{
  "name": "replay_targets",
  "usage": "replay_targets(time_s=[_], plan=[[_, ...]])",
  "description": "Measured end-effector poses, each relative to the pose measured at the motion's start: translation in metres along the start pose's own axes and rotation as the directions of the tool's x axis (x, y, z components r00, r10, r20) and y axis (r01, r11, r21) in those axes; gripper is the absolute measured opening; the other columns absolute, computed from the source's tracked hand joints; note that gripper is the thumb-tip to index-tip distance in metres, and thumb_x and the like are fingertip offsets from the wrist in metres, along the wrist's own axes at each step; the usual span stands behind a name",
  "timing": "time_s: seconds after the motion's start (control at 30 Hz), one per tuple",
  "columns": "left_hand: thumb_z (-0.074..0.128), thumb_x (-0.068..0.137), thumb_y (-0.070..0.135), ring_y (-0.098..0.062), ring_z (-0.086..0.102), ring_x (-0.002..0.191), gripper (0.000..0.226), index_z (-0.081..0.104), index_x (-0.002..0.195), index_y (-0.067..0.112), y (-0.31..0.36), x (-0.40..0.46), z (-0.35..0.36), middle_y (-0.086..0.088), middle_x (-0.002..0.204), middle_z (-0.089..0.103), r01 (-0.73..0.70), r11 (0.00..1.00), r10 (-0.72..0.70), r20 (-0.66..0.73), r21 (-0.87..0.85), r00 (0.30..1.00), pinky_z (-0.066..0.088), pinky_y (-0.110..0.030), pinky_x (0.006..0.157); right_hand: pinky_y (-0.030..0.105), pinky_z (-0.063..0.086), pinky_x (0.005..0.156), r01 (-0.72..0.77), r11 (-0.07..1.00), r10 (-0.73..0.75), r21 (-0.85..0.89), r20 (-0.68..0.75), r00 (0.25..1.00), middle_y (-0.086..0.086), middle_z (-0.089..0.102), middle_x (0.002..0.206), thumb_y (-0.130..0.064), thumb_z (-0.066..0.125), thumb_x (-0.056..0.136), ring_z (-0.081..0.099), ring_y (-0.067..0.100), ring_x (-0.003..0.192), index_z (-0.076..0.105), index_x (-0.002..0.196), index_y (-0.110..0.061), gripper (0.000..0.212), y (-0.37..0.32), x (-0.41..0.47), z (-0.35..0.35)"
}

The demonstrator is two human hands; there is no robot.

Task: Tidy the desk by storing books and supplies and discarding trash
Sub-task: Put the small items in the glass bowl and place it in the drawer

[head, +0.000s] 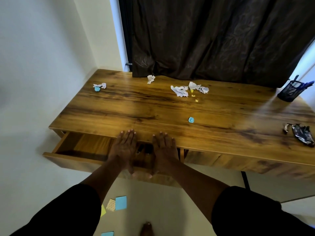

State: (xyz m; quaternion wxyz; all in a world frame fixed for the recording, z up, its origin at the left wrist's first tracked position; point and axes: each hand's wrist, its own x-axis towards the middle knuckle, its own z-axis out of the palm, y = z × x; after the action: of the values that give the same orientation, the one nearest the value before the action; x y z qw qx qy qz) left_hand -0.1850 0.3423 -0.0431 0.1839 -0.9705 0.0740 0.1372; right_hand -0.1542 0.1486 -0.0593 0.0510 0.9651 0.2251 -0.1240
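Your two hands sit side by side over the open drawer (81, 147) at the desk's (153, 106) front edge: left hand (123, 149) and right hand (164, 150), both flat, fingers straight and loose, tips reaching onto the desktop lip, grasping nothing. Thumbs hang down by the drawer front. Between the hands, inside the drawer, approx. two small dark items (144, 149) show; too shadowed to identify.

On the desktop, trash counted: one white crumpled paper w/ a blue wad (97, 88) touching it at far left (100, 85); one white scrap (150, 78) by the curtain (213, 36); three white crumpled sheets clustered at center-back (179, 90), w/ three tiny yellow bits (193, 95) just beside them; one blue paper ball (191, 119) alone, nearest your right hand; one crinkled silver-black wrapper (302, 135) at the right edge.

Supplies: one black mesh pen cup (289, 91) at the back right corner, holding several blue pens; exact no. unclear.

On the floor below: two blue sticky notes (121, 203), one yellow (103, 211), one patterned square (111, 204). One bare foot (147, 229) at bottom.
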Motion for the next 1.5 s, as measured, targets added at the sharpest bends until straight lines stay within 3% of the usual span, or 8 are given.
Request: replay_targets(time_s=[0.2, 0.33, 0.57, 0.7, 0.8, 1.07, 1.3, 1.5], plan=[[0.068, 0.065, 0.084, -0.036, -0.009, 0.156, 0.152, -0.018, 0.157, -0.002, -0.002, 0.018, -0.012, -0.022, 0.168, -0.010, 0.000, 1.000, 0.000, 0.045, -0.013, 0.999, -0.006, -0.051, 0.127, 0.065, -0.001, 0.122, -0.036, 0.999, 0.037, -0.022, 0.038, 0.999, 0.026, -0.013, 0.165, -0.083, 0.078, 0.054, -0.008, 0.050, 0.152, -0.013, 0.160, -0.013, 0.156, 0.010, 0.013, -0.011], [0.071, 0.069, 0.079, -0.035, 0.000, 0.157, 0.144, -0.009, 0.159, 0.000, -0.002, 0.022, -0.018, -0.021, 0.169, -0.001, -0.003, 0.999, 0.005, 0.047, -0.053, 0.999, -0.005, -0.047, 0.128, 0.062, 0.019, 0.121, -0.019, 0.997, 0.024, -0.068, 0.061, 0.998, 0.029, 0.003, 0.164, -0.080, 0.080, 0.055, 0.009, 0.053, 0.150, 0.000, 0.161, -0.010, 0.150, 0.009, 0.019, -0.018], [0.074, 0.078, 0.065, -0.031, 0.024, 0.152, 0.116, 0.015, 0.159, 0.007, 0.001, 0.033, -0.021, -0.017, 0.164, 0.023, 0.033, 0.988, -0.028, 0.032, -0.152, 0.999, 0.018, -0.041, 0.126, 0.046, 0.050, 0.092, 0.014, 0.998, -0.016, -0.064, -0.023, 1.000, 0.019, 0.039, 0.140, -0.075, 0.077, 0.066, 0.046, 0.039, 0.125, 0.034, 0.146, -0.015, 0.109, 0.017, 0.023, -0.032], [0.072, 0.084, 0.058, -0.028, 0.036, 0.146, 0.095, 0.031, 0.155, 0.009, 0.002, 0.039, -0.030, -0.012, 0.157, 0.038, 0.045, 0.985, -0.039, 0.035, -0.168, 0.999, 0.034, -0.038, 0.118, 0.044, 0.052, 0.081, 0.027, 0.996, -0.030, -0.083, -0.038, 0.999, 0.017, 0.043, 0.131, -0.069, 0.076, 0.072, 0.054, 0.036, 0.113, 0.039, 0.138, -0.017, 0.092, 0.017, 0.029, -0.040], [0.073, 0.085, 0.053, -0.023, 0.054, 0.126, 0.071, 0.051, 0.140, 0.015, 0.004, 0.041, -0.038, -0.006, 0.136, 0.057, 0.061, 0.987, -0.063, -0.008, -0.148, 0.998, 0.046, -0.034, 0.102, 0.043, 0.053, 0.080, 0.037, 0.997, -0.041, -0.068, -0.064, 0.997, 0.016, 0.045, 0.129, -0.065, 0.077, 0.074, 0.056, 0.035, 0.109, 0.039, 0.138, -0.018, 0.088, 0.018, 0.032, -0.040], [0.065, 0.094, 0.033, -0.023, 0.067, 0.108, 0.023, 0.066, 0.114, 0.022, 0.010, 0.052, -0.054, -0.001, 0.117, 0.071, 0.019, 0.995, -0.031, -0.115, -0.103, 0.993, 0.049, -0.032, 0.087, 0.039, 0.051, 0.074, 0.060, 0.997, -0.068, -0.057, -0.153, 0.986, 0.013, 0.053, 0.122, -0.057, 0.073, 0.083, 0.062, 0.031, 0.100, 0.049, 0.130, -0.015, 0.067, 0.021, 0.041, -0.044], [0.062, 0.095, 0.018, -0.028, 0.072, 0.093, 0.016, 0.069, 0.109, 0.016, 0.035, 0.075, -0.067, -0.003, 0.104, 0.072, 0.123, 0.992, -0.122, 0.052, -0.008, 0.991, 0.061, -0.043, 0.077, 0.037, 0.051, 0.070, 0.113, 0.992, -0.120, -0.057, -0.133, 0.984, 0.015, 0.057, 0.120, -0.054, 0.066, 0.088, 0.065, 0.030, 0.093, 0.052, 0.129, -0.015, 0.058, 0.021, 0.045, -0.050], [0.059, 0.098, 0.019, -0.035, 0.074, 0.088, 0.018, 0.071, 0.107, 0.010, 0.037, 0.088, -0.068, -0.011, 0.102, 0.074, 0.105, 0.993, -0.109, 0.104, 0.044, 0.989, 0.063, -0.049, 0.071, 0.039, 0.054, 0.072, 0.125, 0.990, -0.133, -0.062, -0.155, 0.979, 0.013, 0.060, 0.114, -0.049, 0.066, 0.092, 0.065, 0.028, 0.092, 0.056, 0.127, -0.013, 0.051, 0.020, 0.046, -0.048]])
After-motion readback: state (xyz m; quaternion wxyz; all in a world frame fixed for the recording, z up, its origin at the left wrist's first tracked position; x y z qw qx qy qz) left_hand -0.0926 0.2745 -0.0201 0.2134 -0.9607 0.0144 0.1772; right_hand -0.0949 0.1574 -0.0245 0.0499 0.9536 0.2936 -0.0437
